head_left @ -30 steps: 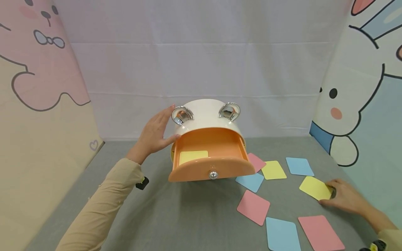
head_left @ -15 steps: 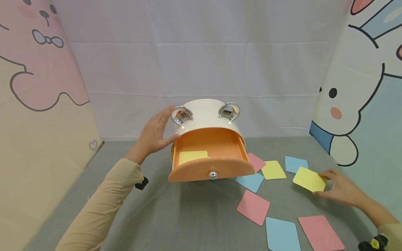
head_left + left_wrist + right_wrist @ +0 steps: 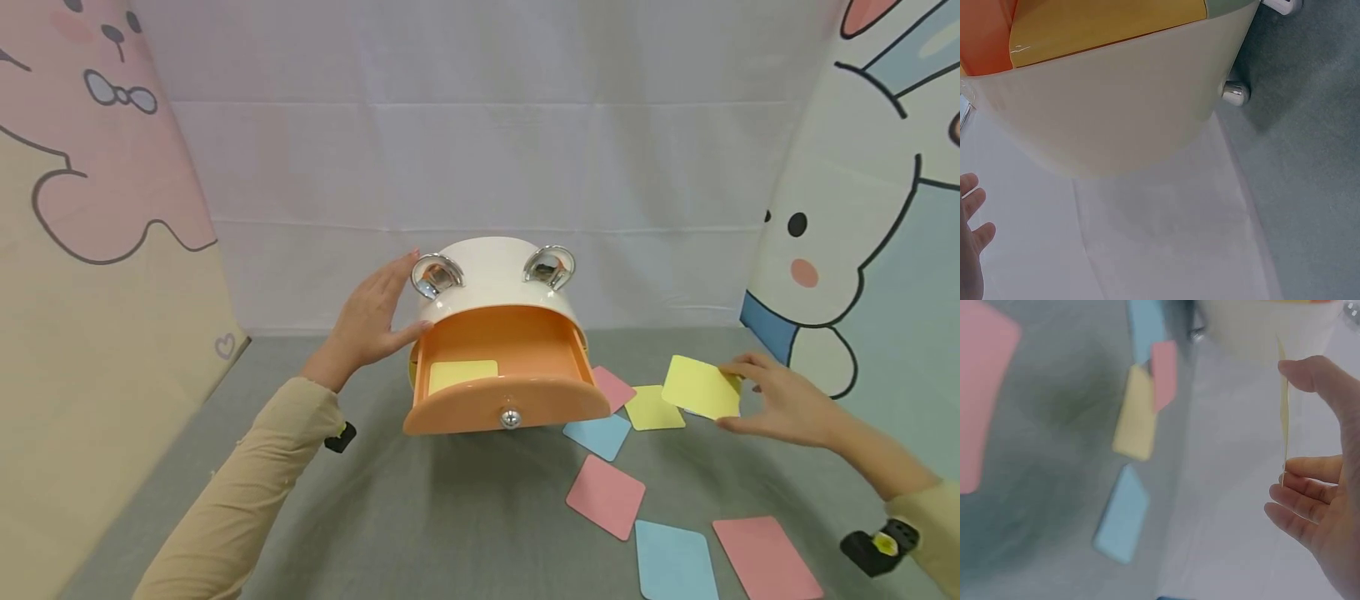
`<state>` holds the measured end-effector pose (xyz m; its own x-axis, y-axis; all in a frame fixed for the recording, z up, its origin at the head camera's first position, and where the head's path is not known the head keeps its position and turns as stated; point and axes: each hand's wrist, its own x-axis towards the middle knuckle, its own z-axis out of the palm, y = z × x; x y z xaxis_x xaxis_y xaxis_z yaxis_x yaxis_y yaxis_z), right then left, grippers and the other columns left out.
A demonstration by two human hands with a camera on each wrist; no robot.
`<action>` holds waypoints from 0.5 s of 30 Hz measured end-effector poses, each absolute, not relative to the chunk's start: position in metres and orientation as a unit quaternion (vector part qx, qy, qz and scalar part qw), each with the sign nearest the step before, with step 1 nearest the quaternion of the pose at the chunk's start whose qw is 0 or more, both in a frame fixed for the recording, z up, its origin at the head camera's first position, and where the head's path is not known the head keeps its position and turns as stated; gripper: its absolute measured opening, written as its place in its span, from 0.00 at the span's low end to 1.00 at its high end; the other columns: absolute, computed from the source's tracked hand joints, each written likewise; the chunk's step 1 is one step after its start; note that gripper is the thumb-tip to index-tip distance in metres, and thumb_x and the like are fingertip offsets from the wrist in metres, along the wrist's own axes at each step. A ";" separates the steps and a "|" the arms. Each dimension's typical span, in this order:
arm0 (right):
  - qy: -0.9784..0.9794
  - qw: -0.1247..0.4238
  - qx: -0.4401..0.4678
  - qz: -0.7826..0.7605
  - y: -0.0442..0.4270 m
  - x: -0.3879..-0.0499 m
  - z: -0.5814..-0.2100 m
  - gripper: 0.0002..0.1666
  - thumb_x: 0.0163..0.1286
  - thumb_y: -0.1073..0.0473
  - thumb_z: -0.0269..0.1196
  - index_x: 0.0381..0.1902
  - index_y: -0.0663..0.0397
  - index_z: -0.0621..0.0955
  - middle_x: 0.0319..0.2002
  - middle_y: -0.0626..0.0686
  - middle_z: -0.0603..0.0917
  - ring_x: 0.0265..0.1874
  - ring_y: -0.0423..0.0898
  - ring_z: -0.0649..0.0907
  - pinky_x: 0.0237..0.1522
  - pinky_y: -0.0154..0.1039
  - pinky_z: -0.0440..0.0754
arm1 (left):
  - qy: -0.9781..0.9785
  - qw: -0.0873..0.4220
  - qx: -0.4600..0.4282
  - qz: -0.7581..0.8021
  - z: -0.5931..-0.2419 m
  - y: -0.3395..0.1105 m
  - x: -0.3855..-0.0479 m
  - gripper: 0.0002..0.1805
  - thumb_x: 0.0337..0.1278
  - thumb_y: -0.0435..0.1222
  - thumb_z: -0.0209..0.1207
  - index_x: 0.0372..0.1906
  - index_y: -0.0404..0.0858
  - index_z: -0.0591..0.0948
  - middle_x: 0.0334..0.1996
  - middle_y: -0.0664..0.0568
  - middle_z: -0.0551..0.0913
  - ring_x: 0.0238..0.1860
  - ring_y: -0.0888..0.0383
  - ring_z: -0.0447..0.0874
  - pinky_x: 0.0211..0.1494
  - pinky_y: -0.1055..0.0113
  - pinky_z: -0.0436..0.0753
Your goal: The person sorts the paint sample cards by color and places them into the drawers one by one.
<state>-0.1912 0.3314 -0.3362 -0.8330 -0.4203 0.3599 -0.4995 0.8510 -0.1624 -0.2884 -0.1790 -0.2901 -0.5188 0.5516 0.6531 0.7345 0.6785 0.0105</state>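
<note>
Evenly yellow, a thin card (image 3: 701, 387) with rounded corners

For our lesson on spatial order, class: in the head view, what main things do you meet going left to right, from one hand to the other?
Left hand → orange drawer → lying yellow card → held yellow card → right hand.

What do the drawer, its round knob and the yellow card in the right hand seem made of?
Drawer: probably plastic, smooth and glossy; its front rim catches the light.
Knob: mirror-bright, metal or chrome-plated plastic; I can't tell which.
Yellow card in the right hand: likely matte paper or card; seen edge-on, it's a thin sliver.
</note>
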 end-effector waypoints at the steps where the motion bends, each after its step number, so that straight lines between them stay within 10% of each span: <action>1: -0.945 0.163 0.254 0.125 0.326 -0.193 -0.329 0.38 0.37 0.49 0.76 0.44 0.67 0.78 0.38 0.53 0.74 0.33 0.46 0.75 0.26 0.37 0.77 | -0.860 0.317 -0.373 -0.144 -0.290 -0.179 -0.288 0.50 0.52 0.69 0.35 0.69 0.34 0.54 0.67 0.44 0.59 0.64 0.44 0.60 0.64 0.48 0.61; 15: -0.896 0.193 0.374 0.141 0.249 -0.199 -0.249 0.38 0.39 0.55 0.75 0.50 0.64 0.75 0.44 0.51 0.71 0.40 0.42 0.72 0.35 0.40 0.78 | -0.859 0.320 -0.373 -0.145 -0.291 -0.179 -0.290 0.49 0.53 0.68 0.35 0.70 0.37 0.51 0.66 0.42 0.60 0.64 0.44 0.60 0.64 0.48 0.61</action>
